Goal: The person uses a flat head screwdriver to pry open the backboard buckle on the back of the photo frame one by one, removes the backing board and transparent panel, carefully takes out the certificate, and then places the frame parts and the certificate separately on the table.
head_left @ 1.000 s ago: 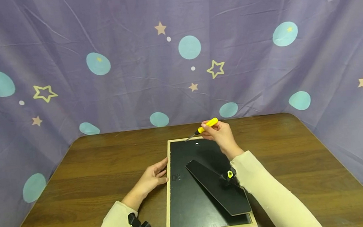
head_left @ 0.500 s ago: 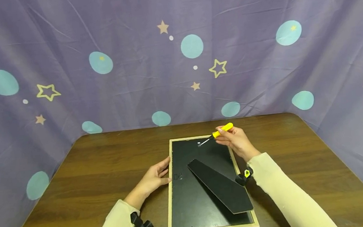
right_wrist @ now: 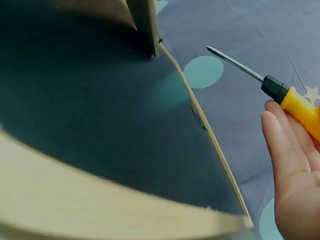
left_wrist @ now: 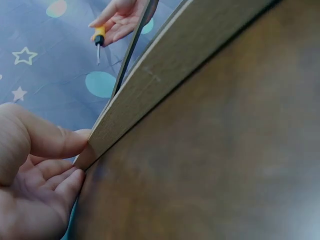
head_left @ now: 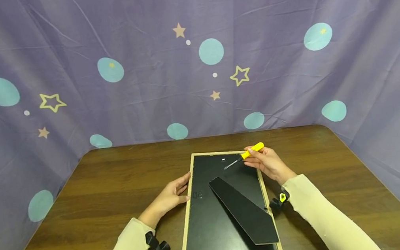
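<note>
A picture frame (head_left: 188, 221) lies face down on the table, its pale wooden rim around a black backing board (head_left: 209, 227). From the board rises a black easel stand leg (head_left: 245, 212), slanting toward the lower right. My left hand (head_left: 167, 197) rests its thumb and fingertips against the frame's left side; the left wrist view shows them touching the wooden edge (left_wrist: 135, 90). Above the frame's upper right part, my right hand (head_left: 265, 163) grips the yellow handle of a screwdriver (head_left: 252, 151). The screwdriver's metal shaft (right_wrist: 235, 64) points left and appears clear of the board.
A brown wooden table (head_left: 126, 179) extends around the frame. Behind it hangs a purple curtain (head_left: 145, 66) with stars and teal dots. Black wrist mounts (head_left: 158, 245) sit on both sleeves.
My right hand has moved right and toward me with the screwdriver, away from the frame's top edge. The frame has turned slightly clockwise, with my left hand staying at its side.
</note>
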The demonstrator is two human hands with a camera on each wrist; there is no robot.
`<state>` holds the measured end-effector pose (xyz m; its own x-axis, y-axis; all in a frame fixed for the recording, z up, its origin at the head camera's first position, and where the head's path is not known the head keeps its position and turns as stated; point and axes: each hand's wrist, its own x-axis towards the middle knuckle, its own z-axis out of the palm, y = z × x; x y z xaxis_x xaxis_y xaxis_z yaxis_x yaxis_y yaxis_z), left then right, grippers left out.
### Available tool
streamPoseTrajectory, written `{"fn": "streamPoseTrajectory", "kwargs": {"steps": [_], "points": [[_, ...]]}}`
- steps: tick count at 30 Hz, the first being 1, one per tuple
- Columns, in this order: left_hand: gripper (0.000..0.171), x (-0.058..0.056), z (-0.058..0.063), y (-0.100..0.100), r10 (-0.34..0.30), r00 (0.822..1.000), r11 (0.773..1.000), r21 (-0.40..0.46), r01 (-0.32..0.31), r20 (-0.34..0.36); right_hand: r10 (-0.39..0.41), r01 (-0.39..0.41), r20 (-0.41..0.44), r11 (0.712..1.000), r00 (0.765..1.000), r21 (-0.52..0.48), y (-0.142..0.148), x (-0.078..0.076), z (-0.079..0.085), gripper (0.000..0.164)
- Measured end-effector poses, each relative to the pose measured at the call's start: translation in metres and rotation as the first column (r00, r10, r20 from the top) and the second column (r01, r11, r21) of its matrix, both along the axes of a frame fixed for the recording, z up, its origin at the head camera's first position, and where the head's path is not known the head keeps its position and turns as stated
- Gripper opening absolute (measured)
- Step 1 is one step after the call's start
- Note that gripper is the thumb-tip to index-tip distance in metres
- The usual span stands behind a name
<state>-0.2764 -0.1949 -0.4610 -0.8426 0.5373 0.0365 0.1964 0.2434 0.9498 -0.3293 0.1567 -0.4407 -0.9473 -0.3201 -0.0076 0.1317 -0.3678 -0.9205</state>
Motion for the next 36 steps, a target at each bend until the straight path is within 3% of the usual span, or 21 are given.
{"fn": "streamPoseTrajectory", "kwargs": {"steps": [6,9,12,16,20,27,30,32,36], "points": [[0.075,-0.02,0.002,0.004,-0.148,0.989,0.989,-0.023,0.148,-0.012,0.001,-0.001,-0.014,1.0,1.0,0.005,0.009,0.002,-0.006,0.015],[0.076,-0.028,0.003,0.004,-0.209,0.978,0.977,-0.034,0.21,0.022,0.007,-0.007,-0.021,1.0,1.0,-0.012,0.015,0.001,-0.01,0.015],[0.077,-0.033,0.005,0.005,-0.241,0.969,0.969,-0.038,0.243,0.047,0.01,-0.011,-0.037,1.0,0.999,-0.025,0.018,0.001,-0.012,0.016],[0.075,-0.031,0.006,0.006,-0.228,0.97,0.972,-0.041,0.232,0.078,0.008,-0.009,-0.04,1.0,0.999,-0.027,0.019,0.0,-0.015,0.015],[0.078,-0.016,0.007,0.001,-0.207,0.97,0.978,0.003,0.209,0.126,0.017,-0.018,-0.018,0.999,1.0,-0.03,0.021,0.0,-0.018,0.016],[0.088,0.031,0.012,-0.014,-0.188,0.956,0.98,0.103,0.168,0.224,0.008,-0.011,-0.036,0.997,0.999,-0.071,0.027,-0.002,-0.021,0.018],[0.098,0.051,0.013,-0.017,-0.209,0.959,0.978,0.059,0.202,0.192,0.01,-0.013,-0.037,0.997,0.999,-0.072,0.027,-0.005,-0.02,0.018],[0.106,0.062,0.013,-0.017,-0.232,0.964,0.972,-0.006,0.235,0.132,0.003,-0.005,-0.031,0.998,1.0,-0.06,0.027,-0.006,-0.02,0.018],[0.116,0.075,0.014,-0.017,-0.272,0.962,0.951,-0.148,0.271,0.016,-0.021,0.021,-0.026,0.999,0.999,-0.033,0.025,-0.01,-0.019,0.016]]}}
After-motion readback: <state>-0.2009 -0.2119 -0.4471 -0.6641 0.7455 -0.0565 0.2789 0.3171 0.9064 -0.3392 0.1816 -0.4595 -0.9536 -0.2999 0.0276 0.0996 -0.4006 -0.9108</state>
